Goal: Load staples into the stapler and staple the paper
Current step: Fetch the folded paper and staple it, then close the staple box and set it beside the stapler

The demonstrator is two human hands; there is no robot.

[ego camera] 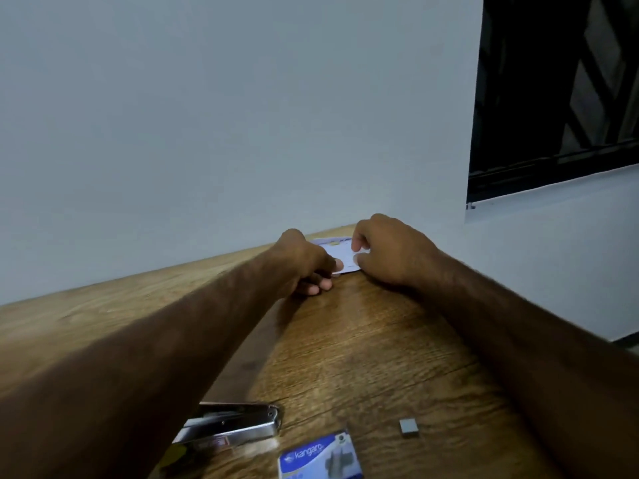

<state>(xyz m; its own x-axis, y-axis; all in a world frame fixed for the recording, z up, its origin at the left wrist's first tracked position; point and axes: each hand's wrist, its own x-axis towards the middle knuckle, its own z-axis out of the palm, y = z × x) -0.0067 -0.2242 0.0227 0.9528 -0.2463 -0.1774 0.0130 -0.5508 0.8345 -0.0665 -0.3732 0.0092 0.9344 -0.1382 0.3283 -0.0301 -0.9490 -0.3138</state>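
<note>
Both arms reach to the far edge of the wooden table (pixel 363 347), by the wall. My left hand (pixel 304 264) and my right hand (pixel 390 254) pinch a small white sheet of paper (pixel 340 252) between them; much of the sheet is hidden by the fingers. Close to me lies a chrome stapler (pixel 238 426), partly hidden under my left forearm. Beside it sits a blue Kangaro staple box (pixel 318 456), and to its right a small grey strip of staples (pixel 409 428) lies loose on the wood.
A plain pale wall (pixel 242 115) rises directly behind the table's far edge. A dark window with a grille (pixel 560 91) is at the upper right. The table's right edge runs under my right forearm.
</note>
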